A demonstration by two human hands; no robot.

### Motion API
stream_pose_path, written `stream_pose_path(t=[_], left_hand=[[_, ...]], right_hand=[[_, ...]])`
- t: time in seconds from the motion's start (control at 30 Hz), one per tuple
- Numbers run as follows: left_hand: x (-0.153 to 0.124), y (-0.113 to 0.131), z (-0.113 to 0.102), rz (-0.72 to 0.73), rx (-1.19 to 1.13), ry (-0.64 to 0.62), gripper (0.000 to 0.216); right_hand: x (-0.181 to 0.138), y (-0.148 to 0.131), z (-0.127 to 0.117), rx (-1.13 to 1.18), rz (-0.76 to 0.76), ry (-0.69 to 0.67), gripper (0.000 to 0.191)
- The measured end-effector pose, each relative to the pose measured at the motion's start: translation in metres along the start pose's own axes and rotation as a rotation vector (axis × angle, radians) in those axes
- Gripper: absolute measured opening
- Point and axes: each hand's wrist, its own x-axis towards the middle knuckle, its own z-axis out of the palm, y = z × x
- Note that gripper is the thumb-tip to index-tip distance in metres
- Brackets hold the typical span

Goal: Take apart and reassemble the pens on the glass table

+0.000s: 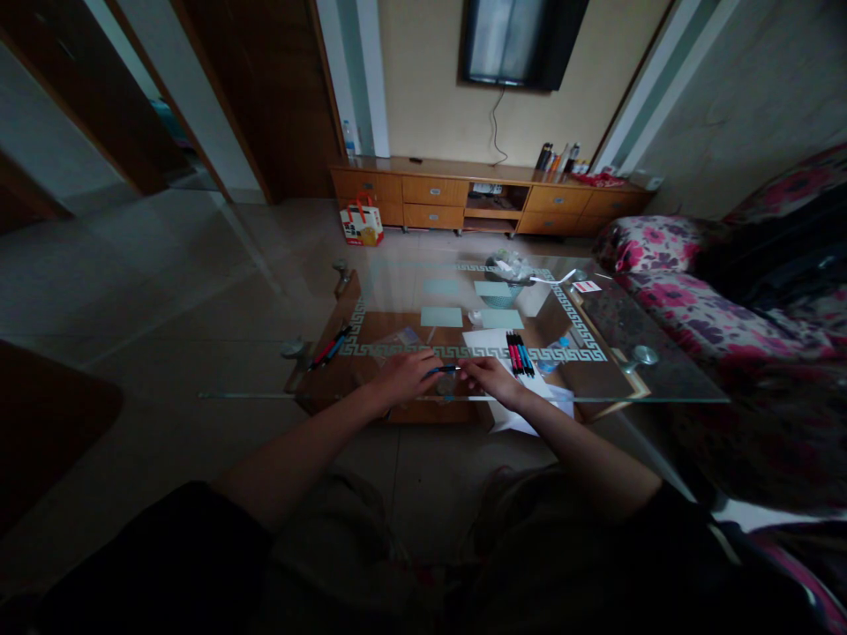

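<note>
Over the near edge of the glass table (pixel 403 291), my left hand (pixel 407 374) is closed around a dark blue pen (pixel 441 369). The pen lies roughly level, its light tip pointing right. My right hand (pixel 493 379) is closed with its fingertips pinched at that tip. Whatever small part is between those fingers is too small to make out. Just beyond my right hand, several red, blue and black pens (pixel 520 354) lie side by side on white paper (pixel 486 339). Off to the left, a few more red and blue pens (pixel 329 347) rest near the table's left side.
A bowl with clear plastic wrapping (pixel 509 265) stands at the table's far side, near a red and white card (pixel 587 287). Behind are a wooden TV cabinet (pixel 433 191) and a carton bag (pixel 362 222). A flowered sofa (pixel 688 300) stands right.
</note>
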Motion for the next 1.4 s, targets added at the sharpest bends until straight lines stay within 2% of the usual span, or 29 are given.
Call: stream_pose_path(t=[0.33, 0.77, 1.27, 1.4], left_hand=[[-0.001, 0.0, -0.001, -0.011, 0.011, 0.004, 0.032], [0.0, -0.001, 0.0, 0.002, 0.043, 0.021, 0.031], [-0.001, -0.005, 0.006, -0.002, 0.016, 0.039, 0.029], [-0.002, -0.004, 0.003, -0.016, -0.002, 0.035, 0.029]], right_hand=[[-0.002, -0.006, 0.0, 0.032, 0.01, 0.024, 0.028], [-0.001, -0.007, 0.0, 0.048, -0.002, 0.035, 0.037], [0.0, -0.004, -0.002, 0.03, -0.028, 0.077, 0.029], [-0.001, -0.009, -0.013, -0.038, -0.037, 0.109, 0.031]])
